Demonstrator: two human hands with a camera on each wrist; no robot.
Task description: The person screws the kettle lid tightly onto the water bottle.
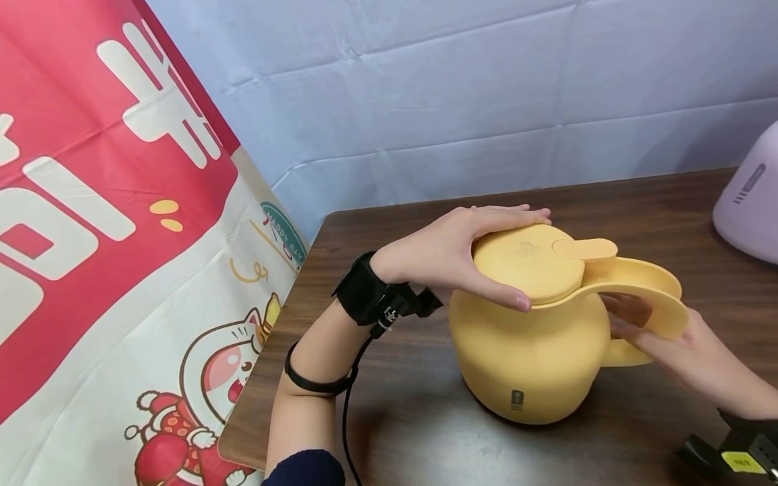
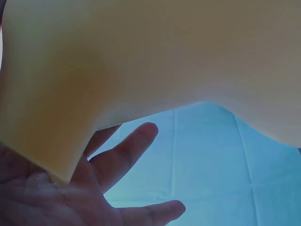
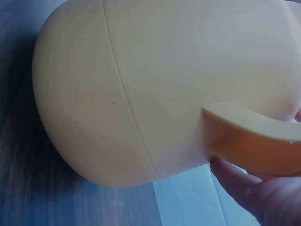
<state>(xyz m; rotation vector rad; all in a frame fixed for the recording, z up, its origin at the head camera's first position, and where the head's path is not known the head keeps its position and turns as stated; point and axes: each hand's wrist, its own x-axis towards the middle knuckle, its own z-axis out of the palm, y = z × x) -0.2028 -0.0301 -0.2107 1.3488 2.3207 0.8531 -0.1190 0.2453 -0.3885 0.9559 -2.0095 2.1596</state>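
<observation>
A squat yellow thermos jug stands upright on a wooden table. On its top sits a round lid with a tab pointing right. My left hand spans the lid from the left, thumb along the near side and fingers along the far side. Seen from the left wrist, the palm is against the lid's edge, and two spread fingers stick out past it. My right hand grips the jug's handle on the right. The handle covers part of those fingers.
A lilac rounded object stands at the right edge, partly cut off. Behind the wooden table hangs a pale blue creased sheet. A red and white printed cloth hangs at the left. A black cable runs from my left wrist.
</observation>
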